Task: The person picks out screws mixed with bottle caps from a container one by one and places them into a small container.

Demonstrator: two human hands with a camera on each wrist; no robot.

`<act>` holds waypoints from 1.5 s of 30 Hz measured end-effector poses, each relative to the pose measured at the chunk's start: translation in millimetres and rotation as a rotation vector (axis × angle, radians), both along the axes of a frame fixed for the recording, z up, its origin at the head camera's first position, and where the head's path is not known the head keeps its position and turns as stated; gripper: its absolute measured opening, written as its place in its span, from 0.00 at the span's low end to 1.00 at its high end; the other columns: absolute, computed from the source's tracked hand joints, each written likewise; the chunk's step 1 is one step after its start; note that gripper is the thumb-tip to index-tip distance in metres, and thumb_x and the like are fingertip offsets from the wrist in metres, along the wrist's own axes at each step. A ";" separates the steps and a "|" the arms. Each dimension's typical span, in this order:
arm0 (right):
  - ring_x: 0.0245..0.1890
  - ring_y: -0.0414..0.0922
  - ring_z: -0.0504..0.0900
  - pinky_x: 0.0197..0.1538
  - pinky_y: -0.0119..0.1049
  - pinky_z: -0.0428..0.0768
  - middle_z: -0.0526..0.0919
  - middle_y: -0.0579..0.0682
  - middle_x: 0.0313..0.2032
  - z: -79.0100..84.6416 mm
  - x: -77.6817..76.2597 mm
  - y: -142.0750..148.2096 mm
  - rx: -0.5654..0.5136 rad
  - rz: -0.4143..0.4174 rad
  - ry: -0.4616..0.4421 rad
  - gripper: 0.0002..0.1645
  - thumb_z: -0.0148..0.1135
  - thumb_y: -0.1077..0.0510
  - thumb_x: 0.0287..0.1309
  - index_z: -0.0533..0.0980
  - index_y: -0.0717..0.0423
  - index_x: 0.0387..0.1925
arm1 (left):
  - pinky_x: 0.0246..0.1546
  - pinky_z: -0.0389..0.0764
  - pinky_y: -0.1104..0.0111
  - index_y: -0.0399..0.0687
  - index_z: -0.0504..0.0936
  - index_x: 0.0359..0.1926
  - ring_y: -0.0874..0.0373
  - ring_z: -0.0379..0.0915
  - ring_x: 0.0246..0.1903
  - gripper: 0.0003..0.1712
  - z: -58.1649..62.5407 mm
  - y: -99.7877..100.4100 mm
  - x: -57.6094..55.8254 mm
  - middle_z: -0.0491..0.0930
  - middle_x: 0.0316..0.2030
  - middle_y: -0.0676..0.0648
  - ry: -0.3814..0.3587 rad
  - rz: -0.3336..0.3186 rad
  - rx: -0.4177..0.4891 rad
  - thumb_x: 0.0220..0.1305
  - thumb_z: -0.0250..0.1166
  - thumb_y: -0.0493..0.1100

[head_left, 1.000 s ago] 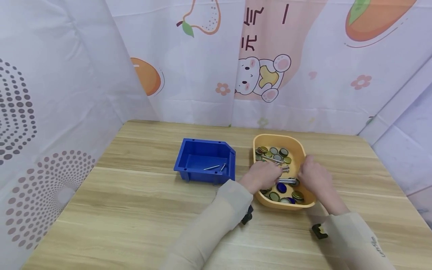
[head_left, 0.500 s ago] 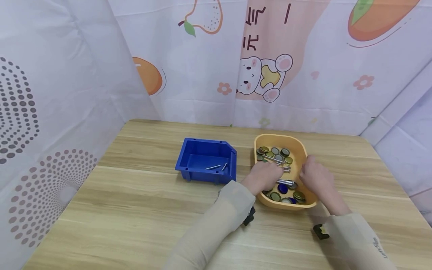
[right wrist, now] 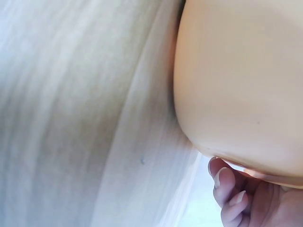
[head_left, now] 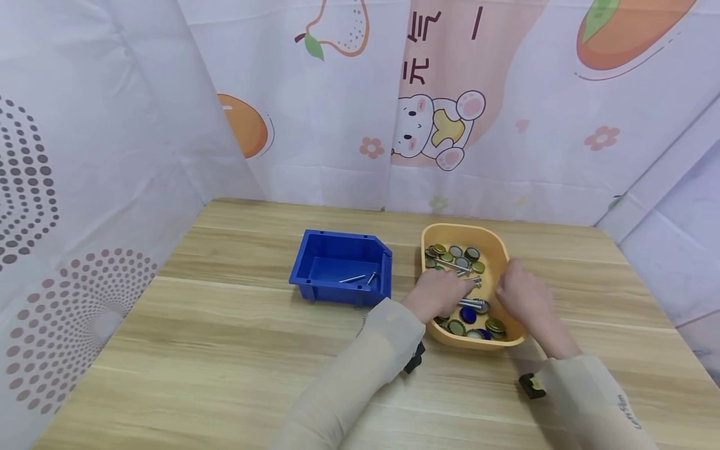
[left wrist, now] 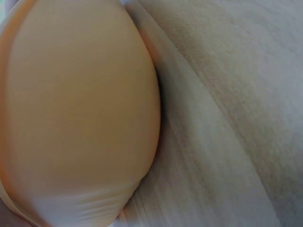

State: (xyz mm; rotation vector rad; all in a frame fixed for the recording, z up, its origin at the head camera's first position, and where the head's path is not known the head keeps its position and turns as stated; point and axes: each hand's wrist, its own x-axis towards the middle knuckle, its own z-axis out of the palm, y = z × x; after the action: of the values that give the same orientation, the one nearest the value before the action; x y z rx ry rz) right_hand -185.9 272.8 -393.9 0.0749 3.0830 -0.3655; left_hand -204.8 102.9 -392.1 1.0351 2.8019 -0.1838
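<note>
My left hand reaches over the near-left rim into a yellow basin. Its fingers are curled round a small bundle of silver bolts whose headed ends stick out to the right. The fingertips are mostly hidden under the hand, close to another bolt end. With my right hand I grip the basin's right rim; the right wrist view shows its curled fingers just under the rim. Bottle caps in gold, blue and grey lie in the basin, with a long bolt among them.
A blue bin stands left of the basin, with two thin metal pieces on its floor. Both stand on a wood-grain table. White printed curtains close off the back and sides.
The bundle of bolts has tilted slightly and drawn left under my left hand, which has shifted a little to the right. My right hand keeps its place on the rim.
</note>
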 end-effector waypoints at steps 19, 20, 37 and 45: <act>0.18 0.55 0.72 0.15 0.43 0.65 0.73 0.66 0.22 0.7 0.8 -1.1 0.003 -0.001 -0.004 0.21 0.32 0.55 0.63 0.60 0.71 0.44 | 0.28 0.78 0.69 0.65 0.79 0.37 0.64 0.75 0.34 0.08 -5.6 -1.4 5.7 0.80 0.39 0.59 0.185 -0.178 0.036 0.64 0.56 0.44; 0.18 0.55 0.73 0.15 0.43 0.65 0.73 0.66 0.22 0.7 1.0 -1.1 0.005 -0.001 -0.001 0.21 0.32 0.55 0.63 0.60 0.71 0.44 | 0.28 0.78 0.69 0.65 0.79 0.37 0.64 0.76 0.34 0.08 -5.7 -1.5 6.1 0.80 0.38 0.59 0.194 -0.177 0.033 0.65 0.56 0.44; 0.19 0.57 0.73 0.15 0.44 0.64 0.74 0.67 0.24 -0.4 0.4 -0.6 0.000 -0.009 0.033 0.20 0.34 0.55 0.63 0.61 0.70 0.43 | 0.22 0.73 0.72 0.60 0.74 0.50 0.65 0.70 0.23 0.17 -2.8 -4.8 1.8 0.80 0.31 0.58 0.184 -0.037 0.170 0.59 0.60 0.46; 0.19 0.57 0.74 0.16 0.44 0.65 0.74 0.67 0.23 -1.0 -0.1 -0.4 0.006 -0.009 0.027 0.20 0.34 0.55 0.63 0.60 0.70 0.44 | 0.39 0.78 0.68 0.61 0.77 0.50 0.64 0.77 0.29 0.15 -3.8 -4.2 3.5 0.82 0.33 0.60 0.261 -0.075 0.105 0.62 0.57 0.46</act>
State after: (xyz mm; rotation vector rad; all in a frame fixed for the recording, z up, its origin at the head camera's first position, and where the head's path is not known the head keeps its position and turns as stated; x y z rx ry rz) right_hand -186.0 272.4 -394.9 0.0848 3.1110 -0.3611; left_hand -201.3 98.7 -395.9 1.2230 3.0355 -0.1953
